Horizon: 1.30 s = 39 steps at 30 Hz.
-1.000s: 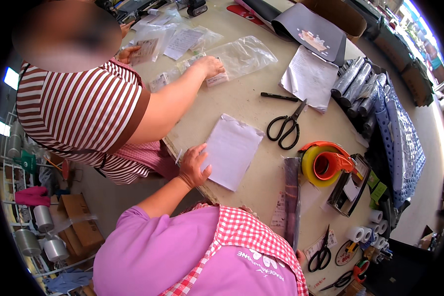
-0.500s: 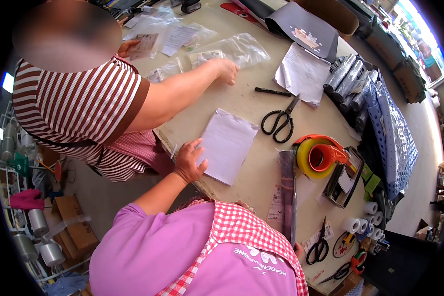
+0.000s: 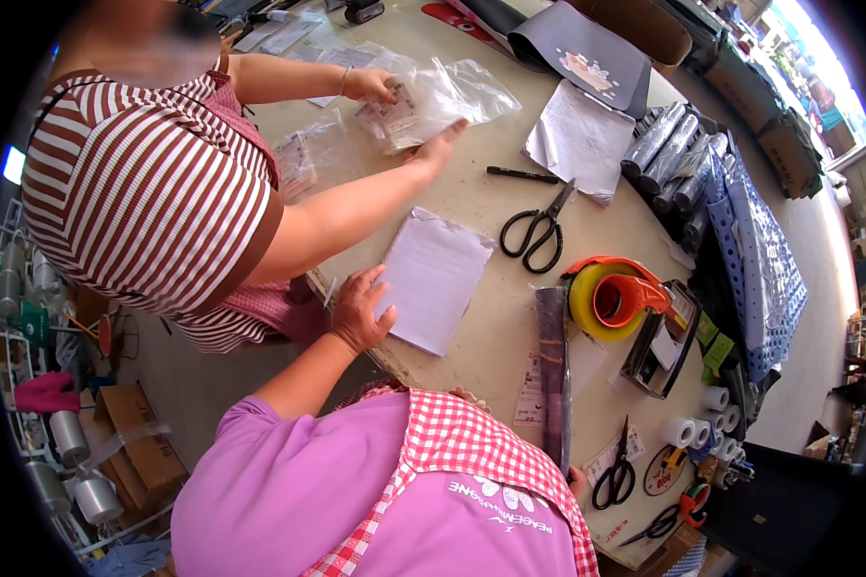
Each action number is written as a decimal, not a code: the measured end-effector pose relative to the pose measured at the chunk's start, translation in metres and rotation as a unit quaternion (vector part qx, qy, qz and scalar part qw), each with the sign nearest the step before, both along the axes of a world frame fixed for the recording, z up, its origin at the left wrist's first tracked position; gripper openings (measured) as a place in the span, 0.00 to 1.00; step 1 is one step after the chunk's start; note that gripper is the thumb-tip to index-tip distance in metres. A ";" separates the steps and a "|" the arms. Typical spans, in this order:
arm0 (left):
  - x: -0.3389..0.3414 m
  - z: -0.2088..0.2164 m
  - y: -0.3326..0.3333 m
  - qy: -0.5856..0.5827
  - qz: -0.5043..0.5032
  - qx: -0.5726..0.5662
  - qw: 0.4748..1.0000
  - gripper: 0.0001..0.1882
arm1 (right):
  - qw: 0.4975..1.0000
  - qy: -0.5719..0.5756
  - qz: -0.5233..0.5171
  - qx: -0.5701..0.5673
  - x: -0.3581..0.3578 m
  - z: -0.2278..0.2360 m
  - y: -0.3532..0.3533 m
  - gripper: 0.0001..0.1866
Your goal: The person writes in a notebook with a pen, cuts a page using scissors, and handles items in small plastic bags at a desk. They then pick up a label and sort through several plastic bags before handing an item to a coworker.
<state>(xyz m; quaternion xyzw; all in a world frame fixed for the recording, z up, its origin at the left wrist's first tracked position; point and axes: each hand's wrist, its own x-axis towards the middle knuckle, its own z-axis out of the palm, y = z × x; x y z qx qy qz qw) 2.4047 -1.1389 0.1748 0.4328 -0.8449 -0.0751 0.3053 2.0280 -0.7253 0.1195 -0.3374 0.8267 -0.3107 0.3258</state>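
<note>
My left hand [image 3: 361,310] lies with its fingers apart on the left edge of a white stack of paper [image 3: 438,279] near the table's corner. Only a sliver of my right hand [image 3: 577,483] shows beside my apron, close to the lower end of a long, dark, plastic-wrapped package [image 3: 552,385]. Its fingers are mostly hidden, so I cannot tell what they hold. A printed slip [image 3: 529,394] lies just left of that package. Black-handled scissors [image 3: 534,236] rest beyond the paper stack, beside a black pen [image 3: 522,175].
A co-worker in a striped top [image 3: 164,192] handles a clear plastic bag [image 3: 423,101] at the far left. An orange tape dispenser [image 3: 630,300], a black tray [image 3: 656,370], another pair of scissors [image 3: 614,479] and white rolls [image 3: 678,433] crowd the right side. Papers [image 3: 582,139] lie farther back.
The co-worker's far hand has left the other papers and now grips the clear bag, which is lifted between both hands. My left hand stays on the paper stack.
</note>
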 end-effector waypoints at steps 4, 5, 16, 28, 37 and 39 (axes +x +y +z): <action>0.003 -0.001 0.003 -0.001 0.007 -0.002 1.000 0.19 | 0.994 -0.113 0.004 0.004 -0.007 0.018 -0.016 0.28; 0.001 0.000 0.001 0.001 0.004 -0.002 1.000 0.19 | 0.998 -0.056 0.009 -0.007 -0.006 0.004 -0.004 0.29; 0.001 0.001 0.001 0.008 0.006 0.008 1.000 0.18 | 1.000 0.006 -0.016 0.005 -0.007 -0.015 0.011 0.29; 0.000 0.002 0.001 0.005 0.007 0.005 1.000 0.18 | 0.999 -0.025 -0.021 -0.002 -0.011 -0.015 0.009 0.30; 0.001 0.003 0.002 0.010 0.003 0.001 1.000 0.17 | 0.999 -0.038 -0.028 0.000 -0.014 -0.021 0.017 0.28; 0.000 0.004 0.001 0.007 0.002 0.001 1.000 0.17 | 0.999 -0.029 -0.029 0.007 -0.013 -0.024 0.019 0.28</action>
